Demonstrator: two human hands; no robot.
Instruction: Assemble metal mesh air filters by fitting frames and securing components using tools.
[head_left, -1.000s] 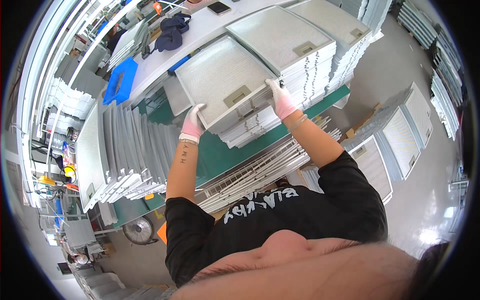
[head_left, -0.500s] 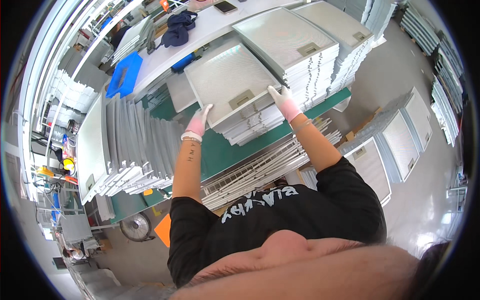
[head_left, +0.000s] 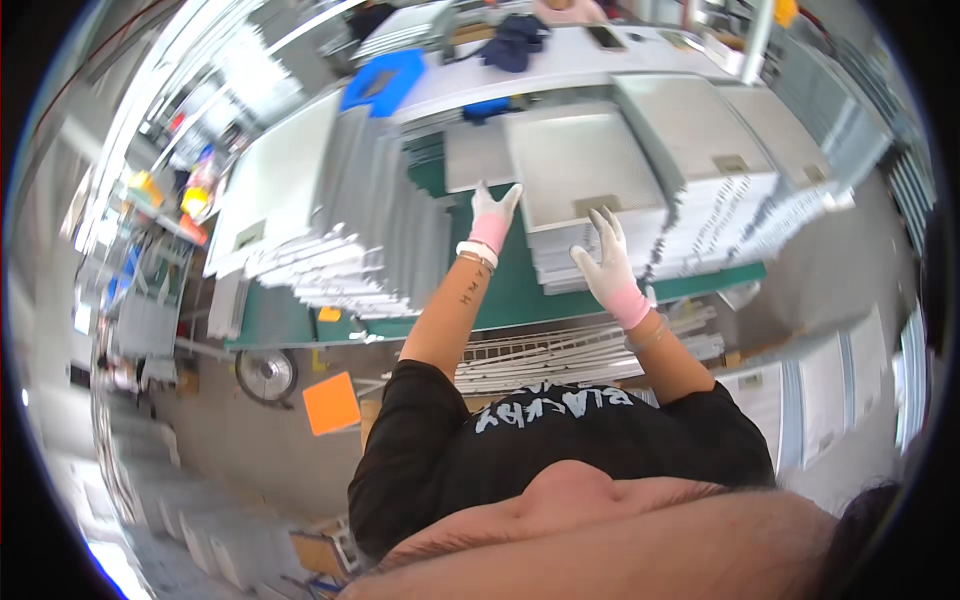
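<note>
Both my hands wear white and pink gloves, and their fingers are spread apart. My left hand [head_left: 493,218] hovers at the left edge of a stack of white-framed mesh panels [head_left: 585,160], holding nothing. My right hand [head_left: 612,268] is in front of the stack's near side, just below the recessed grey tab [head_left: 597,205] of the top panel, with nothing in its fingers. A flat grey panel [head_left: 476,155] lies left of this stack. On the left, a row of similar panels [head_left: 290,165] stands tightly packed and leaning.
Taller panel stacks [head_left: 690,130] rise to the right on the green table [head_left: 275,312]. Behind are a blue bin [head_left: 408,72], a dark cloth item [head_left: 515,43] and a phone [head_left: 604,38]. White strips [head_left: 510,362] lie below the near edge. Another person [head_left: 570,10] is across the bench.
Both hands have come off the top panel they were gripping by its near corners, and their fingers have spread. The whole view has turned leftward, shifting the scene right.
</note>
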